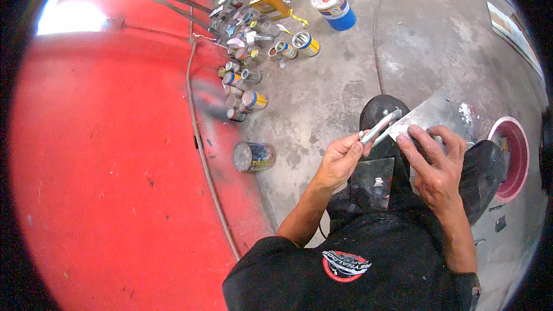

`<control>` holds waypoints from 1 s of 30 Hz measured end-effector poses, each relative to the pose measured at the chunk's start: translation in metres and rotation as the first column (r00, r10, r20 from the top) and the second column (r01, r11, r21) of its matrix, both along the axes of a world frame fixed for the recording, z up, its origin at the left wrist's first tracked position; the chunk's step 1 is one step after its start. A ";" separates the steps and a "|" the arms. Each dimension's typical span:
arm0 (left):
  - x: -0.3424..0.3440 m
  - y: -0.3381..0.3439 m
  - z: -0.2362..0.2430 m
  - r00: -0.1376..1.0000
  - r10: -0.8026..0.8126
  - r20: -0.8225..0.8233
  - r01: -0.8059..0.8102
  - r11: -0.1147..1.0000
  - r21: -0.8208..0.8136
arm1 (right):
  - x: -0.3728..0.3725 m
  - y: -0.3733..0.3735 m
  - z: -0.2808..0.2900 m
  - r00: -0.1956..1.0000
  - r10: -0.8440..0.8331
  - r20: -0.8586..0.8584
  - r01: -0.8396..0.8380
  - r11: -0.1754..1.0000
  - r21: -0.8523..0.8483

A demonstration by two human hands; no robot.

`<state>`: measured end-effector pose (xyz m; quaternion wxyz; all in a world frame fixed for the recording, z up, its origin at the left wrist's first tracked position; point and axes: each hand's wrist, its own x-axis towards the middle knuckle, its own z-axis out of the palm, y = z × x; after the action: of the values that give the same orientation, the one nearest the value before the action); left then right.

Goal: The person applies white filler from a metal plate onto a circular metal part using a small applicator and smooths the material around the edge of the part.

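Observation:
Over my lap, my left hand (pixel 342 163) is closed, with thumb and fingertips pinching a slim silver tube-shaped thing (pixel 380 126) that slants up to the right. Beside it, my right hand (pixel 435 161) grips the near corner of a flat grey sheet (pixel 440 109), fingers lying across its top; the thumb is hidden. The tube's far end comes close to the sheet's left corner; whether they touch I cannot tell. Below my hands, a smaller grey plate (pixel 373 187) with a whitish dab lies on my dark trousers.
Several used paint cans (pixel 253 100) and cups line the red wall (pixel 115 167) on the left. A lidded can (pixel 253 156) stands nearer. Farther off are a blue paint can (pixel 341 18) and a yellow metal can (pixel 269 4). A pink tub (pixel 518 161) sits at right; a hose (pixel 375 34) crosses the concrete.

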<state>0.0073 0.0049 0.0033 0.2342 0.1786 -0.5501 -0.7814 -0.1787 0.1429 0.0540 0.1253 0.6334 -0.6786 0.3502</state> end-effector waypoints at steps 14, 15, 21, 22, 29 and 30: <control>0.003 0.003 0.006 0.993 -0.012 0.116 0.018 0.998 -0.055 | -0.008 0.001 0.008 0.997 0.068 -0.035 -0.063 0.991 0.120; 0.005 0.003 0.006 0.993 -0.006 0.116 0.014 0.998 -0.064 | -0.010 0.003 0.010 0.995 0.092 -0.029 -0.086 0.984 0.154; -0.003 0.013 0.027 0.963 -0.017 0.268 0.045 0.994 -0.097 | -0.013 0.017 0.020 0.999 -0.002 -0.054 0.009 0.991 0.131; -0.004 0.014 0.027 0.967 -0.022 0.255 0.061 0.987 -0.148 | -0.013 0.018 0.020 0.998 0.007 -0.054 0.000 0.993 0.118; -0.008 0.014 0.028 0.972 -0.041 0.230 0.111 0.947 -0.301 | -0.011 0.022 0.014 0.994 0.045 -0.096 -0.037 0.995 0.089; -0.009 0.014 0.029 0.971 -0.045 0.234 0.117 0.946 -0.303 | -0.010 0.021 0.013 0.994 0.048 -0.101 -0.040 0.996 0.082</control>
<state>-0.0014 0.0192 0.0324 0.1637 0.2029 -0.6972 -0.6678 -0.1892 0.1644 0.0673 0.1268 0.6698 -0.6707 0.2925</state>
